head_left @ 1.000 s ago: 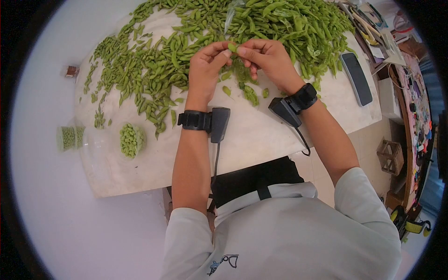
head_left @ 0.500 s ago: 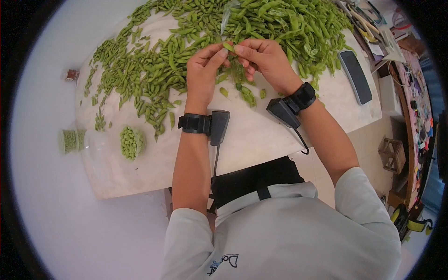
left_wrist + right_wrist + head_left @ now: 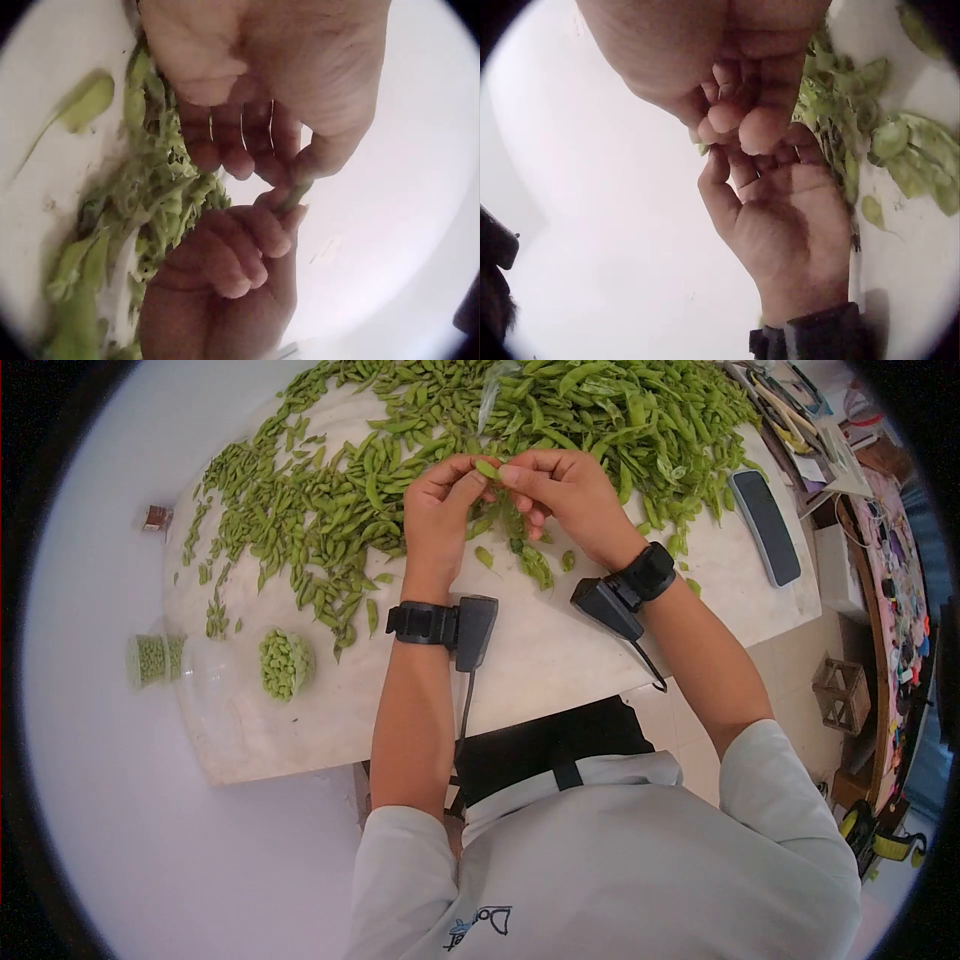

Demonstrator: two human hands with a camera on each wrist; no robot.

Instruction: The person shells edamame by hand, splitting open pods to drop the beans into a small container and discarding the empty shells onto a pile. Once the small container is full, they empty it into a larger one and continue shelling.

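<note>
A green soybean pod [image 3: 487, 468] is pinched by both hands, thumb against finger on each side, over the near edge of the pod heap. My left hand [image 3: 435, 510] has one end of it, and my right hand [image 3: 578, 500] the other. In the left wrist view the pod [image 3: 295, 196] shows between the two sets of fingertips. Only a small green tip [image 3: 703, 148] of it appears in the right wrist view; fingers hide the remainder. The other fingers of my right hand [image 3: 217, 285] curl loosely below.
Soybean pods [image 3: 640, 430] are heaped across the back of the pale table [image 3: 520, 650]. A clear tub of shelled beans [image 3: 285, 663] stands at the left, with another container [image 3: 150, 660] farther left. A phone [image 3: 765, 528] lies at the right. Loose pods [image 3: 538, 565] lie below the hands.
Both hands stay together around the pod. In the head view the pod has shifted slightly left and down from where it was a second ago.
</note>
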